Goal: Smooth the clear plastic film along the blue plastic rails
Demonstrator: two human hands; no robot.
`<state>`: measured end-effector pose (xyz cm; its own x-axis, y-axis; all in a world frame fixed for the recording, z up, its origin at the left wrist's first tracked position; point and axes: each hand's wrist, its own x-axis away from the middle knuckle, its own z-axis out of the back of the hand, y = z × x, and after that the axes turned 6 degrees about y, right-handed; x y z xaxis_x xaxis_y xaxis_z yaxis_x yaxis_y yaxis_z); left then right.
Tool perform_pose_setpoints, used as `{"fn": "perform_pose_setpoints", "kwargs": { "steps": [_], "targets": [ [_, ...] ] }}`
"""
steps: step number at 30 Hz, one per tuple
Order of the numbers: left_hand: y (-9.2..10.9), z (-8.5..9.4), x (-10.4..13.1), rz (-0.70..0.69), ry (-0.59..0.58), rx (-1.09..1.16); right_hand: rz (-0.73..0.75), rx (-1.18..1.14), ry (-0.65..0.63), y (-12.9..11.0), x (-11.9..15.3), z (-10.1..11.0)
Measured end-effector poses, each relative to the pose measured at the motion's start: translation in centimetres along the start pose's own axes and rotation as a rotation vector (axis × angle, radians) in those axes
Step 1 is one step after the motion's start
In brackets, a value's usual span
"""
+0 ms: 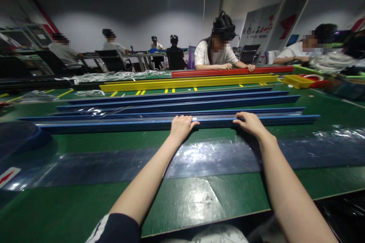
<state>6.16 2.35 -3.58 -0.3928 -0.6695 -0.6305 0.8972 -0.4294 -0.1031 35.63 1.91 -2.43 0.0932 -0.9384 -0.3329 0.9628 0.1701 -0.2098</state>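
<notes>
A long blue channel strip [128, 125] lies crosswise on the green table, its raised near wall facing me. My left hand [181, 126] is closed on that wall near the middle, fingers curled over the top edge and thumb pointing right along the front. Farther right, my right hand [248, 122] grips the same wall, its thumb in front and fingers over the edge. Between the hands a stretch of the strip shows. Closer to me, a wide band of clear plastic film [108, 165] runs across the table beneath my forearms.
Beyond are more blue strips [199, 102], a yellow strip [182, 83] and a red strip [268, 70], with a co-worker [215, 53] leaning over the red one. A yellow tray [298, 81] stands far right. A dark blue rounded object [23, 140] is at left.
</notes>
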Motion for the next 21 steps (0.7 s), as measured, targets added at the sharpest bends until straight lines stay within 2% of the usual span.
{"fn": "perform_pose_setpoints", "kwargs": {
  "steps": [21],
  "targets": [
    [-0.09,-0.34,0.37,-0.026,0.030,-0.017,-0.005,0.026,-0.017,-0.23,0.05,0.22]
  ]
}}
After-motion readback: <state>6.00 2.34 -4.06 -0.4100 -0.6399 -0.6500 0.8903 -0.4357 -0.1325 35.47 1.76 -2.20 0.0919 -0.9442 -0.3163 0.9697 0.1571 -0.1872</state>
